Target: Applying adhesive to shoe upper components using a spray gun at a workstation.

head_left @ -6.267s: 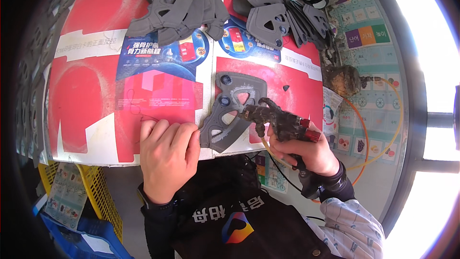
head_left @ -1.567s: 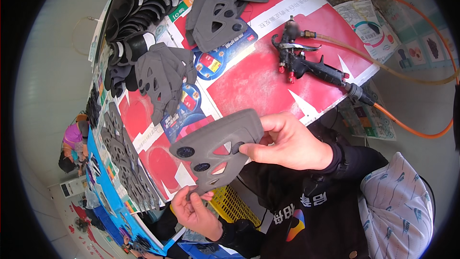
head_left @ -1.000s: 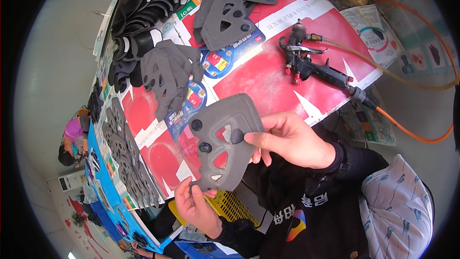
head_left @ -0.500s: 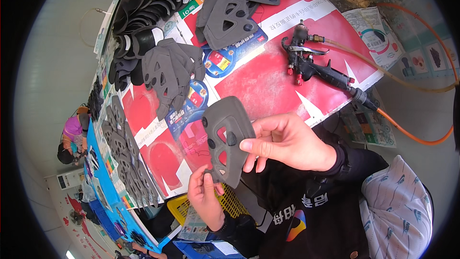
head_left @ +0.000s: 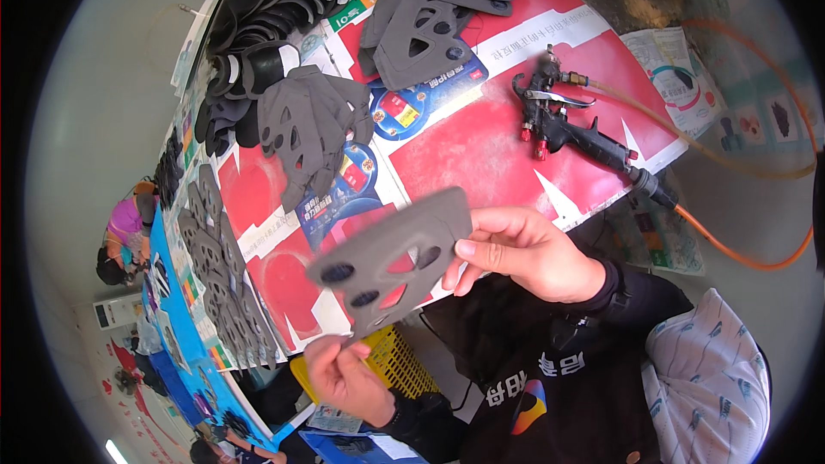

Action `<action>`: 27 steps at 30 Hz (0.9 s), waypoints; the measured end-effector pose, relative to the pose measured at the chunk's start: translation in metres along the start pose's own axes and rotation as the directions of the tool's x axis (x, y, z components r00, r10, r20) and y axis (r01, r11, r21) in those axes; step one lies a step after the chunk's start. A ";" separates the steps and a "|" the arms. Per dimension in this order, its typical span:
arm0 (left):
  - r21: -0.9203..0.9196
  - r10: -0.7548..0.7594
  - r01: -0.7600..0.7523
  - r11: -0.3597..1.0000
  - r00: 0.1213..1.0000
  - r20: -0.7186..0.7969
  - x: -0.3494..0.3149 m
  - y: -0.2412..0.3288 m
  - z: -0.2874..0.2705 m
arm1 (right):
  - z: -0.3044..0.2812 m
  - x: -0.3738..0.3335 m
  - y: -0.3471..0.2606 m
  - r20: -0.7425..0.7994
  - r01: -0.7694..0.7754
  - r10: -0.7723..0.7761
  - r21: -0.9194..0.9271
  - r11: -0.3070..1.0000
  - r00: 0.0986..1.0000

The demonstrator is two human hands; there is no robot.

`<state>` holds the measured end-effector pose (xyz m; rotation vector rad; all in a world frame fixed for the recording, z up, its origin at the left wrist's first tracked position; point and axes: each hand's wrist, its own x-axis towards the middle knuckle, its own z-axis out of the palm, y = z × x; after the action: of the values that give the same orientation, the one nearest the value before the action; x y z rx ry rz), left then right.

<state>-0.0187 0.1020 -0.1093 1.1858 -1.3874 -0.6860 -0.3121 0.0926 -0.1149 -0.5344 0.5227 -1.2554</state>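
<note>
A dark grey foam pad (head_left: pixel 400 241) with cut-out holes and round black spots is held up over the table's near edge, tilted and partly blurred. My right hand (head_left: pixel 537 262) pinches its right edge between thumb and fingers. My left hand (head_left: pixel 352 382), also blurred, has its fingers closed at the pad's lower corner. Red sheet shows through the pad's holes. Beyond my right hand, a black spray gun (head_left: pixel 567 116) with red knobs lies on the red and white printed sheets (head_left: pixel 455 155).
Similar grey pads lie in a middle pile (head_left: pixel 314 125), a far pile (head_left: pixel 417 34) and a left row (head_left: pixel 215 266). Curved black pieces (head_left: pixel 288 0) are stacked far left. An orange hose (head_left: pixel 730 236) runs off right. A yellow basket (head_left: pixel 404 365) stands below the table edge.
The foam pad has swung from nearly upright to a slanted position, its far end now nearer my right hand. My left hand has shifted a little down and left.
</note>
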 end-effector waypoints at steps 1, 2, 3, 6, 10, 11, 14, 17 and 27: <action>0.015 0.155 -0.155 0.988 0.988 0.006 0.001 0.005 0.001 | -0.004 0.000 0.002 0.030 0.014 -0.016 0.062 0.998 0.999; -0.001 0.144 -0.144 0.990 0.989 0.019 0.000 0.013 0.002 | -0.009 0.001 0.004 0.026 0.006 -0.007 0.047 0.999 1.000; -0.007 0.136 -0.136 0.991 0.991 0.004 -0.001 0.021 0.001 | -0.010 0.002 0.005 0.056 0.035 -0.038 0.055 0.998 0.998; 0.164 0.224 -0.235 0.958 0.971 0.080 -0.003 0.036 -0.007 | -0.010 0.004 0.005 0.094 0.024 -0.036 0.122 0.992 0.995; 0.186 0.223 -0.235 0.954 0.971 0.082 -0.006 0.035 -0.015 | -0.008 0.006 0.007 0.100 -0.011 -0.003 0.139 0.990 0.995; 0.180 0.222 -0.233 0.956 0.972 0.078 -0.006 0.035 -0.014 | -0.008 0.005 0.007 0.086 -0.009 0.001 0.092 0.996 0.996; 0.193 0.209 -0.223 0.956 0.974 0.091 -0.005 0.033 -0.011 | -0.010 0.005 0.008 0.080 -0.009 0.002 0.080 0.997 0.997; 0.209 0.302 -0.332 0.920 0.939 0.166 -0.003 0.027 -0.015 | -0.009 0.005 0.009 0.078 -0.012 0.005 0.094 0.995 0.997; 0.179 0.291 -0.320 0.930 0.941 0.172 -0.004 0.022 -0.016 | -0.008 0.007 0.011 0.059 -0.028 0.023 0.090 0.996 0.998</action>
<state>-0.0095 0.1167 -0.0873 1.0595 -1.7538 -0.4187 -0.3074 0.0880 -0.1288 -0.4846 0.4210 -1.2298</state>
